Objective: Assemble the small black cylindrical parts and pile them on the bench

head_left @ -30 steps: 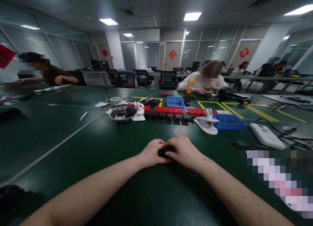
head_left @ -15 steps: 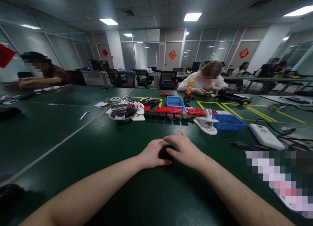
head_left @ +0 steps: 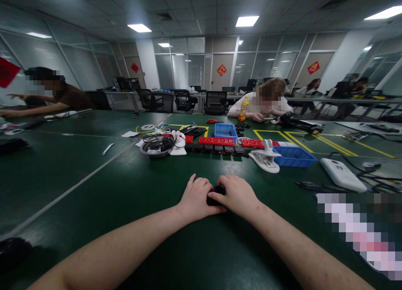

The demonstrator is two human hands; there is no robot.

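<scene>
A small black object [head_left: 216,196] is between my two hands on the green table [head_left: 150,239], mostly covered by fingers, so its shape cannot be made out. My left hand [head_left: 198,198] is curled against its left side, the thumb stretched along the near side. From the right, my right hand [head_left: 238,196] wraps round it, with a thumb across its front. Beyond the hands lies a row of red and black blocks [head_left: 216,142].
Past my hands are a metal bowl of cables [head_left: 157,148], a white clip stand [head_left: 266,158] and a blue bin [head_left: 293,156]. A white device [head_left: 342,174] with cables lies right. Black object [head_left: 14,250] near left. A person [head_left: 264,101] sits opposite.
My left hand has shifted slightly right, one finger now raised. My right hand's fingers have drawn in round the black object. The person at the far left has spread their arms.
</scene>
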